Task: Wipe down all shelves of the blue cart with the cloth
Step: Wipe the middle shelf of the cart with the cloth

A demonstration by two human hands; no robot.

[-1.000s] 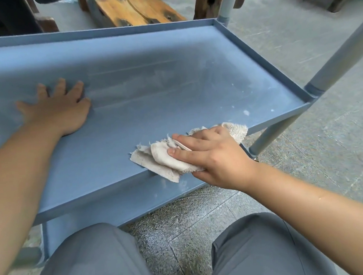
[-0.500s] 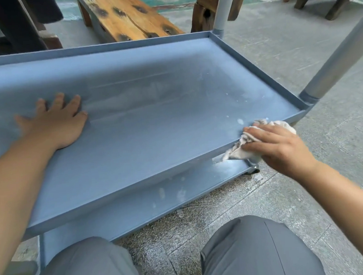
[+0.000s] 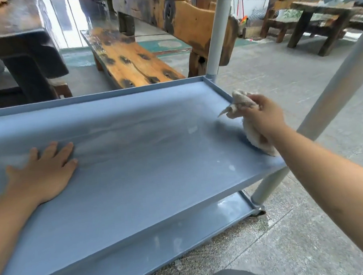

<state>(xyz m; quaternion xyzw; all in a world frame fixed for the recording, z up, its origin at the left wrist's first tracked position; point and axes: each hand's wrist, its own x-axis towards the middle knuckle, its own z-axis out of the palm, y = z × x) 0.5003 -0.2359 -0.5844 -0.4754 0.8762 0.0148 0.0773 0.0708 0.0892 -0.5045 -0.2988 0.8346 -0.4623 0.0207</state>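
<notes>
Cloth [image 3: 247, 120] is bunched in our right hand [image 3: 262, 115] at the middle shelf's [image 3: 147, 182] far right corner. Our left hand [image 3: 42, 170] lies flat, fingers spread, on its left side.

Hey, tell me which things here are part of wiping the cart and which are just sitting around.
Part of the job:
cloth, gripped by the right hand
middle shelf, with the left hand flat on it
bottom shelf
cart post

Just around:
wooden bench
dark table
</notes>
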